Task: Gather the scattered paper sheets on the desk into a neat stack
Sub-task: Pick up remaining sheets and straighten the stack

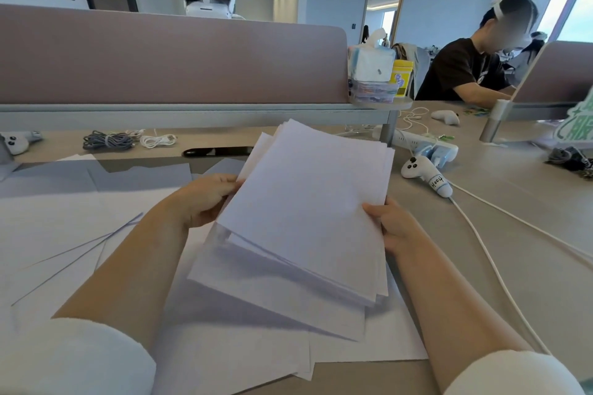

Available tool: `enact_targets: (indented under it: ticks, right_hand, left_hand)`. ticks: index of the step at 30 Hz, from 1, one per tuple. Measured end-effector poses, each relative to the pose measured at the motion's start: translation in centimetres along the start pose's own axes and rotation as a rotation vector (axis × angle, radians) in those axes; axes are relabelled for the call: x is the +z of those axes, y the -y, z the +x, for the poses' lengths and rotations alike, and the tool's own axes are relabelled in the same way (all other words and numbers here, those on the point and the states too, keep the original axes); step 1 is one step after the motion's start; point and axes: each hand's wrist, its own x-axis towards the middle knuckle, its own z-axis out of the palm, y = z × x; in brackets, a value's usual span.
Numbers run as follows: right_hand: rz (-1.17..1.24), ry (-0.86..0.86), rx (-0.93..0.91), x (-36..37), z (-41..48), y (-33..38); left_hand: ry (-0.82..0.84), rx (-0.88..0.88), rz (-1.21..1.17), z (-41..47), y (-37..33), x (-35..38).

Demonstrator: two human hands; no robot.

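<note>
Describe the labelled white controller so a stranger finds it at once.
Start at the paper stack held over the desk and look right. The labelled controller lies there, near the power strip. Unlike the rear controller, its handle bears a handwritten label.

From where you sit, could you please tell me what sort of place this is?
Probably a shared open-plan office: a long desk split by a padded divider, another person working at the next seat, and a power strip.

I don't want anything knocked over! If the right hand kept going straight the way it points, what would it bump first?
The paper stack it holds: the right hand grips its right edge and points left and away, into the sheets. Past them probably the left hand, though depth is unclear.
</note>
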Motion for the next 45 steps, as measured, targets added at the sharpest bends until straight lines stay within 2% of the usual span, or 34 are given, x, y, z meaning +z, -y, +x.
enact_targets:
  ticks: [4, 9, 13, 18, 21, 27, 30, 33, 36, 38, 40, 45]
  right_hand:
    - [0.049, 0.043, 0.052, 0.2, -0.6, 0.0]
    - [0.037, 0.102, 0.156, 0.0, -0.9, 0.0]
    - [-0.063, 0.133, 0.132, 0.4, -0.9, 0.0]
    - [-0.264, 0.095, 0.155, 0.4, -1.0, 0.4]
    - [-0.335, 0.098, 0.174, 0.7, -1.2, 0.2]
    - [-0.336, 0.067, 0.154, 0.6, -1.0, 0.0]
    - [-0.312, 0.055, 0.16, 0.4, -1.0, -0.2]
    - [-0.221, 0.152, 0.136, 0.1, -2.4, 0.3]
    - [-0.221, 0.089, 0.075, 0.4, -3.2, 1.0]
    - [-0.215, 0.104, 0.124, 0.6, -2.3, 0.8]
    - [-0.177, 0.041, 0.144, 0.7, -1.0, 0.2]
    - [-0.245, 0.037, 0.154, 0.9, -1.0, 0.1]
  left_hand:
    - [-0.027, 0.068, -0.058, -0.6, -0.9, 0.9]
    - [0.049, 0.167, -0.111, -0.1, -1.6, 0.8]
    - [-0.065, 0.172, -0.028, -0.1, -1.8, 1.1]
    - [-0.282, 0.344, -0.335, -1.0, -4.0, 0.3]
    - [-0.211, 0.41, -0.407, -1.5, -5.4, 1.1]
    - [-0.026, 0.398, -0.437, -0.6, -8.5, 5.7]
    - [-0.035, 0.385, -0.453, 0.2, -8.7, 6.7]
    - [-0.204, 0.316, -0.245, 1.2, -6.5, 6.7]
    - [-0.346, 0.163, 0.057, 2.5, -2.5, 4.9]
    - [-0.334, 0.032, 0.275, 3.0, -0.1, 3.5]
    - [-0.329, -0.056, 0.499, 3.3, 1.6, 2.6]
    - [-0.303, -0.069, 0.937, 3.3, 2.6, 2.9]
